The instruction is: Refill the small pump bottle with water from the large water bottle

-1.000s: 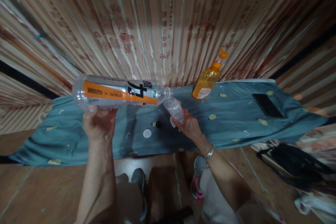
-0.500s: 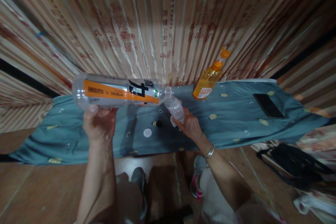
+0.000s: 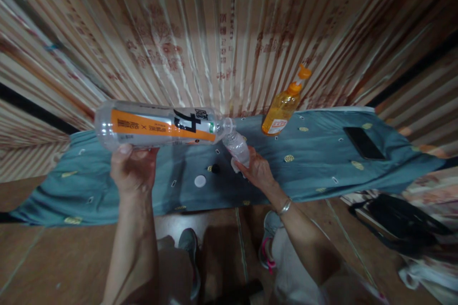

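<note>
the left hand (image 3: 133,171) is raised above the cloth, fingers curled up under a large clear bottle (image 3: 161,126) and gripping it near its base end. that bottle has an orange and white label with black characters and lies almost level, its base out past the hand's left side and its open neck pointing right, toward the other hand.

between the two hands, lower down on the teal cloth (image 3: 322,167), lie a white cap (image 3: 200,181) and, just beyond it, a small dark cap (image 3: 214,168). they sit close together, apart from both hands, nearer to the right one.

the right hand (image 3: 258,171) rests low over the cloth with its fingers wrapped around a small clear bottle (image 3: 237,145), which tilts up and to the left. the small bottle's mouth meets the neck of the large bottle; whether the rims actually touch is too fine to tell. a silver bracelet (image 3: 285,207) circles the right wrist.

beyond and to the right of the right hand an amber bottle (image 3: 282,109) with an orange nozzle cap stands at the far edge of the cloth, against the striped curtain (image 3: 229,33). further right, well apart from both hands, a black phone (image 3: 364,143) lies flat on the cloth.
</note>
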The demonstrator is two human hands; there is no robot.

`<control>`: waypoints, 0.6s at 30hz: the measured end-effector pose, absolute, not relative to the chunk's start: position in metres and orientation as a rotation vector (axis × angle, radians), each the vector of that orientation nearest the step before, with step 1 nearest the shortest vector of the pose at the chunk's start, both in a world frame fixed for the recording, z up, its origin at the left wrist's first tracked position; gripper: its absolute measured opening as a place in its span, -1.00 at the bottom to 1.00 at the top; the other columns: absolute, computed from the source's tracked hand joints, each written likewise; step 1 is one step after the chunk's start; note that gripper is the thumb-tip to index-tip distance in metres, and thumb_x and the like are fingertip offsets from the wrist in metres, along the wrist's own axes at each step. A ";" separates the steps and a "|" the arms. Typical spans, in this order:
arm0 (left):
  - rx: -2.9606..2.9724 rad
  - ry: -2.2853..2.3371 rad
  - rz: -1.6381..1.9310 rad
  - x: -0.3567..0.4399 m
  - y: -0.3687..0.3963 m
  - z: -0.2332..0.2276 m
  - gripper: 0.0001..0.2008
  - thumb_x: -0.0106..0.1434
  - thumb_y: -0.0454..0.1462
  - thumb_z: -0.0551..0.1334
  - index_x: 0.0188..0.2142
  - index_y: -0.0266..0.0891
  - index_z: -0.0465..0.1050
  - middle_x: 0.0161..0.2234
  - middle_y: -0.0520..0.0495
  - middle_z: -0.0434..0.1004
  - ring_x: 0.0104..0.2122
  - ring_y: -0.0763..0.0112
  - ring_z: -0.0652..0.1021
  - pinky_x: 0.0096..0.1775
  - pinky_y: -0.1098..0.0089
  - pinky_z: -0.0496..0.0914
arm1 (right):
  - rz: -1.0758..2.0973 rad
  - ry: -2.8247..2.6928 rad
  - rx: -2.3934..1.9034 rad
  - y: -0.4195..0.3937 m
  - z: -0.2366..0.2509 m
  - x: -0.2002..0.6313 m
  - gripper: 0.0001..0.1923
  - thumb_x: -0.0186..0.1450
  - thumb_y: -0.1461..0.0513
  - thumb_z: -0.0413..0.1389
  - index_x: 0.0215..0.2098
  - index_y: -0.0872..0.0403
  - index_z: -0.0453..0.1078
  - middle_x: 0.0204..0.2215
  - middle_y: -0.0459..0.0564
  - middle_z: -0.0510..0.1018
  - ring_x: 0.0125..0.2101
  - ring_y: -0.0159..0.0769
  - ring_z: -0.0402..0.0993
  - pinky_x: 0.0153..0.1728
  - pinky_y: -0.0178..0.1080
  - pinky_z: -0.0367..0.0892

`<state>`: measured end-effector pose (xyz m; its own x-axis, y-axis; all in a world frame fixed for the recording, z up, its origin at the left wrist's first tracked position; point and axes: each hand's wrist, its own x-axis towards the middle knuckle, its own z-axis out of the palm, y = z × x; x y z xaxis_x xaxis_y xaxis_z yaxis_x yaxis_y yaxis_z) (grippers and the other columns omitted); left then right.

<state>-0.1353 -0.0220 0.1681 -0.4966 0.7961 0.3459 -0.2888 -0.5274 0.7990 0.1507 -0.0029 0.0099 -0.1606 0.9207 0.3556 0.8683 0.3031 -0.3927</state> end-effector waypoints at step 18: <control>0.984 0.843 2.062 -0.135 -0.021 0.169 -0.74 -0.11 -0.08 0.51 -0.44 -0.07 0.59 -0.56 0.03 0.51 -0.05 0.01 0.70 0.02 0.11 0.63 | 0.135 -2.025 -1.604 -0.003 0.011 0.149 -0.41 0.48 0.00 0.22 0.29 0.24 0.36 -0.10 0.36 0.73 -0.10 0.07 0.72 -0.07 -0.02 0.61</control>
<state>-0.1348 -0.0210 0.1686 -0.4734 0.7959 0.3774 -0.3032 -0.5495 0.7785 0.1486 -0.0034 0.0106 -0.1385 0.9254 0.3527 0.8705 0.2836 -0.4022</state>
